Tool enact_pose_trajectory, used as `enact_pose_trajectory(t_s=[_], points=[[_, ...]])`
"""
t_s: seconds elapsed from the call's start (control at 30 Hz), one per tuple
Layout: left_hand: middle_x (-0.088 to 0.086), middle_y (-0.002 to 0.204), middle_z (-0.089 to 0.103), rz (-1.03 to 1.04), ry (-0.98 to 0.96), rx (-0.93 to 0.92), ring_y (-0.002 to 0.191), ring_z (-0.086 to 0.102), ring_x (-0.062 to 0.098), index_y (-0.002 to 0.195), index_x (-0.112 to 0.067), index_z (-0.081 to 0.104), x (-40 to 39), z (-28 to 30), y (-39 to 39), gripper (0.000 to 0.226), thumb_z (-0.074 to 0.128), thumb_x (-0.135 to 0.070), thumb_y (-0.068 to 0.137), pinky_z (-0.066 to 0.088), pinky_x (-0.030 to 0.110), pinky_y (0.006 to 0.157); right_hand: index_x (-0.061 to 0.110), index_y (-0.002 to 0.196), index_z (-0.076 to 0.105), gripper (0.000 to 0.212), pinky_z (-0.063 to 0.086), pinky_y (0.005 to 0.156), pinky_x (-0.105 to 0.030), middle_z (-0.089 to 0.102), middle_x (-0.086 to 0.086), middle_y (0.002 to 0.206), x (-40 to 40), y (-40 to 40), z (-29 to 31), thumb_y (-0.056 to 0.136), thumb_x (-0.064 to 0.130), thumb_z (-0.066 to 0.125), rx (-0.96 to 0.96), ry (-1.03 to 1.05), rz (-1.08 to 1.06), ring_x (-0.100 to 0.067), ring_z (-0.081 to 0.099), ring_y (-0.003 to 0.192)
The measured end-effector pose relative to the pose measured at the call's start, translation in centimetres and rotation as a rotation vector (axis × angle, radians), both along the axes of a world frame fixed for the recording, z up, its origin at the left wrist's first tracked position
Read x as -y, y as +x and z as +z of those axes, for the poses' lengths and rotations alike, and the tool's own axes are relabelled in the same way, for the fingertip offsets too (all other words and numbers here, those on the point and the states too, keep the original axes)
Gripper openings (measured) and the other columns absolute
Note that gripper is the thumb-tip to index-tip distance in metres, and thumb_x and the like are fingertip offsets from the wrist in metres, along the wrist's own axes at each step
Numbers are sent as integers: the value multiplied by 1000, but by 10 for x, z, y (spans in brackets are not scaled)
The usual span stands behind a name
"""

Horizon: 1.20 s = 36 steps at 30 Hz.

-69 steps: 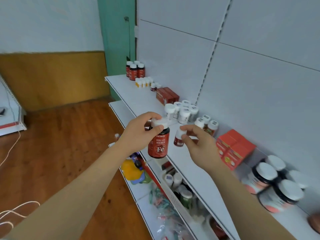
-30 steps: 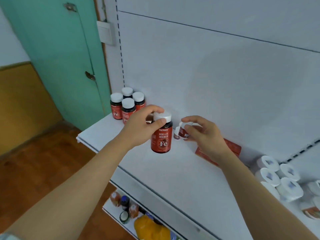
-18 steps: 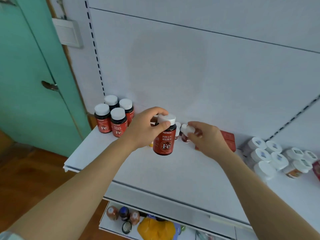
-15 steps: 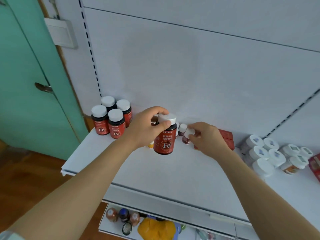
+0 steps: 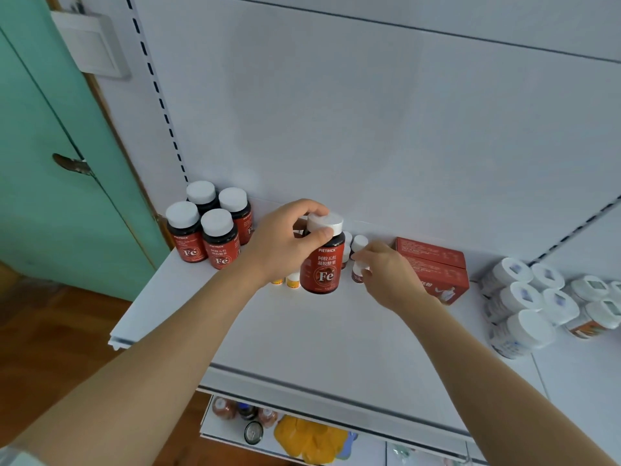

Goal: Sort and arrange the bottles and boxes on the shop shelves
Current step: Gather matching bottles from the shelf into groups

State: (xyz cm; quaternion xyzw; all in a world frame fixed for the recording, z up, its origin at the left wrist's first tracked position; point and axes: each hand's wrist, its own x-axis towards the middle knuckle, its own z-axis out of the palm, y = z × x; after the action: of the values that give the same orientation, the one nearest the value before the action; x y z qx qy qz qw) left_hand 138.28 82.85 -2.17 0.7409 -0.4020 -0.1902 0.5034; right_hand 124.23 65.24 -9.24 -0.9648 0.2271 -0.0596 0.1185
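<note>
My left hand [image 5: 282, 243] grips a large red "Fe" bottle [image 5: 323, 264] by its white cap, holding it upright just above the white shelf [image 5: 302, 338]. My right hand [image 5: 386, 277] pinches a small red bottle with a white cap [image 5: 359, 272], low at the shelf beside other small bottles [image 5: 358, 243]. Several matching red "Fe" bottles [image 5: 208, 227] stand grouped at the shelf's back left. Small yellow-labelled bottles [image 5: 293, 280] peek out behind the held bottle. Whether the small bottle touches the shelf I cannot tell.
A red box [image 5: 433, 269] lies at the back right of my right hand. Several white-capped jars [image 5: 537, 304] cluster at the far right. A green door [image 5: 50, 163] stands left. Lower shelves hold bottles [image 5: 247, 415] and a yellow item [image 5: 309, 438].
Both hands carried their bottles along the shelf to its left end near the Fe group. In the last half second my right hand lowered the small bottle toward the shelf.
</note>
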Motion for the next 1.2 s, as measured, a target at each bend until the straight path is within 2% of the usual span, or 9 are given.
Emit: enact_pose_trajectory(t_s=[0.1,0.2,0.27,0.33,0.43,0.53,0.77,1.0,1.2], points=[[-18,111,65,-2,-3,4,102,63,3,112,-33,63,4,-3,3,25,69,-33,88,54,25,84,10,111,67,32,53,73,-41,58,-9,113,3,-1,-9,84,-2,55,35,-19,13,-34,61,90],[-18,109,65,-4,3,0,101,63,3,112,-33,63,9,-5,5,25,70,-33,88,51,24,73,7,111,66,33,53,68,-41,62,-11,110,7,1,-14,82,-6,55,57,-68,14,-36,63,86],[-19,108,65,-6,5,1,101,63,3,113,-33,62,11,-5,7,25,69,-33,88,49,22,69,5,104,67,29,53,62,-40,64,-10,106,9,5,-17,80,-7,58,41,-124,17,-35,63,84],[-19,109,65,-8,5,6,101,63,3,113,-32,63,12,-6,9,25,69,-33,88,51,23,71,5,95,68,25,53,57,-40,64,-8,102,11,7,-21,75,-8,61,39,-175,17,-34,62,82],[-19,110,65,-8,2,11,101,63,2,112,-32,63,14,-7,12,25,70,-32,88,54,27,82,8,87,72,28,52,53,-37,65,-6,95,14,7,-26,64,-8,72,98,-248,15,-32,59,83],[-18,113,65,-8,7,17,102,63,2,113,-32,63,15,-9,14,25,70,-33,88,54,30,90,10,82,72,28,51,55,-35,65,-5,86,17,8,-26,60,-7,76,151,-287,28,-30,58,81],[-16,113,65,-17,2,-1,102,64,4,112,-33,63,18,-11,17,26,71,-32,87,54,35,91,8,80,70,23,52,62,-40,64,-4,85,23,11,-35,63,-8,73,266,-302,56,-31,58,81],[-17,113,66,-15,2,2,103,64,4,111,-33,63,18,-10,18,26,72,-32,87,55,35,91,8,80,67,22,51,64,-41,62,-5,85,23,13,-39,66,-7,71,248,-311,45,-31,57,83],[-18,114,66,-12,-12,-18,103,64,1,108,-35,64,10,-3,17,27,74,-31,84,54,34,92,8,90,69,14,54,71,-45,64,-5,92,18,8,-28,76,10,72,234,-292,44,-31,58,94]])
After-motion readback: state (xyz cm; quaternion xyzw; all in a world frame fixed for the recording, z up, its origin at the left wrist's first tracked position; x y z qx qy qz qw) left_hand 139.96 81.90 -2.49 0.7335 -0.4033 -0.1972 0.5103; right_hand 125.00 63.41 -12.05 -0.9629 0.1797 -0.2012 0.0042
